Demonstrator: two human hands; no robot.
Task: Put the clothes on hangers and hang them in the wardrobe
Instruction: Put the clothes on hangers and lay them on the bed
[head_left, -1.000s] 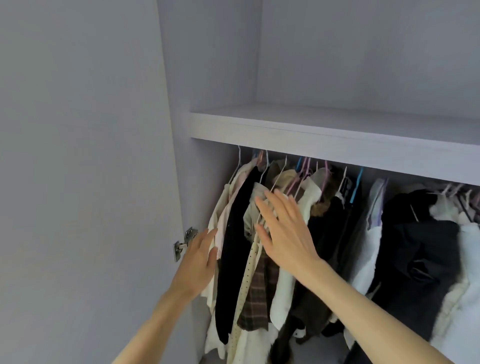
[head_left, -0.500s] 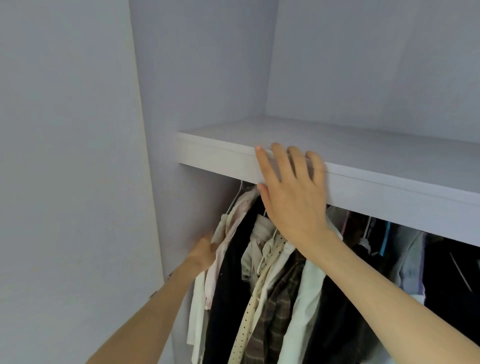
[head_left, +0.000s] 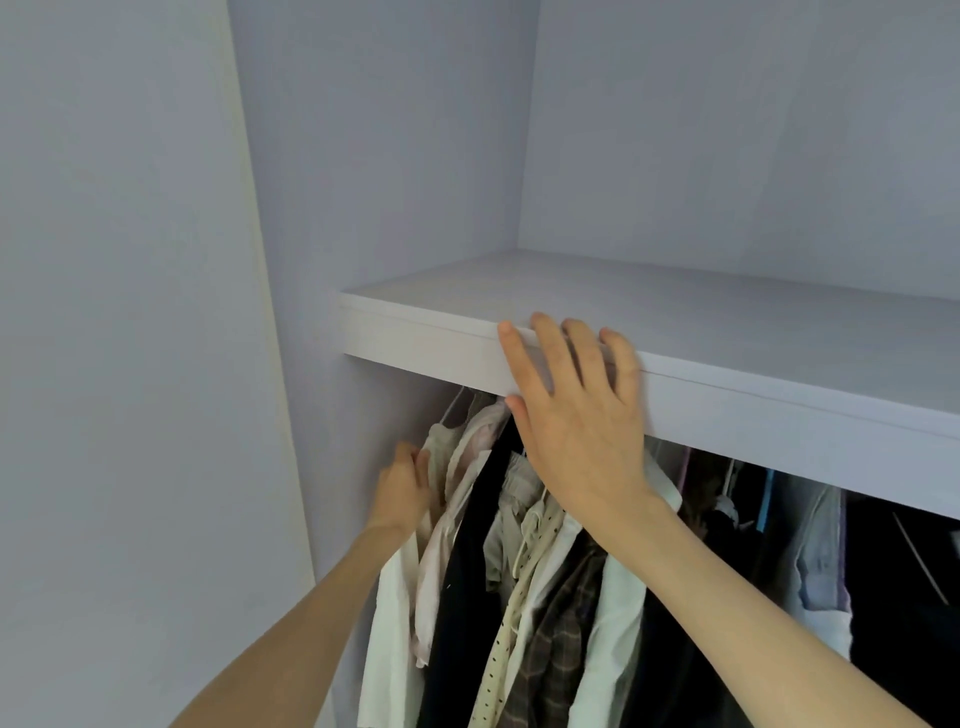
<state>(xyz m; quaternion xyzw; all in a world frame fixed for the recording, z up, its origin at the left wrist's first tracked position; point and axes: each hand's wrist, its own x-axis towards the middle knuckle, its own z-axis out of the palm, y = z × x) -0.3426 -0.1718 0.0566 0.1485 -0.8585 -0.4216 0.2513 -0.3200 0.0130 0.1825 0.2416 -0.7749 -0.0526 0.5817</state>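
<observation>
Inside the wardrobe, a row of clothes (head_left: 519, 545) hangs on hangers under a pale shelf (head_left: 727, 395): cream and white tops at the left, a black garment, a dotted cream piece, a plaid shirt, dark clothes further right. My right hand (head_left: 576, 415) is raised in front of the shelf's front edge, fingers straight and spread, holding nothing. My left hand (head_left: 402, 488) reaches to the leftmost cream garment (head_left: 441, 457) and touches its shoulder; its fingertips are hidden in the fabric. The rail itself is hidden behind the shelf.
The wardrobe's pale side wall (head_left: 311, 260) stands just left of the clothes. An open door panel (head_left: 114, 364) fills the left of the view. The shelf top is bare where it shows.
My view tilted upward. My right hand rose from the hanging clothes to the shelf's front edge. My left hand moved up to the leftmost garment's shoulder.
</observation>
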